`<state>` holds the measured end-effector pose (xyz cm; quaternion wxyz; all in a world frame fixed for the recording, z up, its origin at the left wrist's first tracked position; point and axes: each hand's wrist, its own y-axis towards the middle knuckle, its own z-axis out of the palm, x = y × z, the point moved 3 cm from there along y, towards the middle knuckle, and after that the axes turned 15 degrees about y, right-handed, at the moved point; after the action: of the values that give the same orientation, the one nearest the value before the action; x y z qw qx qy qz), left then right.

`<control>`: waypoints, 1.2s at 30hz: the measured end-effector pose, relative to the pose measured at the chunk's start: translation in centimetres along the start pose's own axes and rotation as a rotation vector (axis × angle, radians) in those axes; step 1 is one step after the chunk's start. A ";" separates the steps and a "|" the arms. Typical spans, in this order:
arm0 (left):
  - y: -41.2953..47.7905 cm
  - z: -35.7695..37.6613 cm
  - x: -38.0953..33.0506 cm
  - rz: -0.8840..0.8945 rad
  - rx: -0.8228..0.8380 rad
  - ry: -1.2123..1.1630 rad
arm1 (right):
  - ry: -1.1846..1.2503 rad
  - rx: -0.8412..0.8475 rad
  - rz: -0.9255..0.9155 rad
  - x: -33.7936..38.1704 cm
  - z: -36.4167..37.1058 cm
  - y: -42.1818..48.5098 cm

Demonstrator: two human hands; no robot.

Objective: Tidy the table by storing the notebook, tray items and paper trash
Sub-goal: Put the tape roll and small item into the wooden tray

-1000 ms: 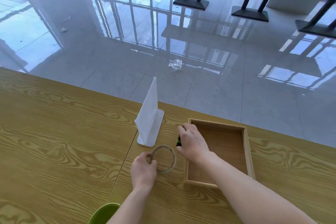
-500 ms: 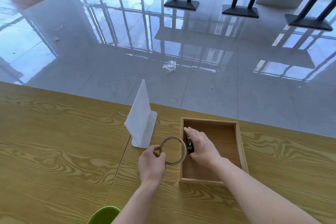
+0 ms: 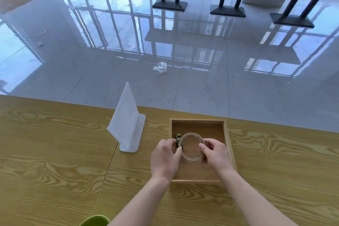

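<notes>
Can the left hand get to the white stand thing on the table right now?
Probably not right away. The left hand is gripping the clear ring over the wooden tray, with the right hand. The white stand sits just to its left with bare table between, so once it lets go, nothing blocks it.

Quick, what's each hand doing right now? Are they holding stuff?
Left hand: closed on the left rim of the clear tape ring, over the wooden tray.
Right hand: closed on the ring's right rim.
</notes>
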<state>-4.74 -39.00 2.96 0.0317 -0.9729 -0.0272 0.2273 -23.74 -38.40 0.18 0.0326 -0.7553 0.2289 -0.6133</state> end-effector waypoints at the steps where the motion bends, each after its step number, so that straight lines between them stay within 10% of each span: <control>1: 0.1 0.2 0.0 0.034 -0.011 0.044 | -0.010 -0.031 0.023 -0.3 -0.7 0.5; 36: 5.6 3.6 1.1 0.227 0.100 0.457 | -0.673 0.028 -0.187 -0.4 2.4 2.8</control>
<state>-5.12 -44.31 -1.19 0.0593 -0.9931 0.1013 0.0048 -22.42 -41.33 -1.73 0.0603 -0.9323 0.1267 -0.3333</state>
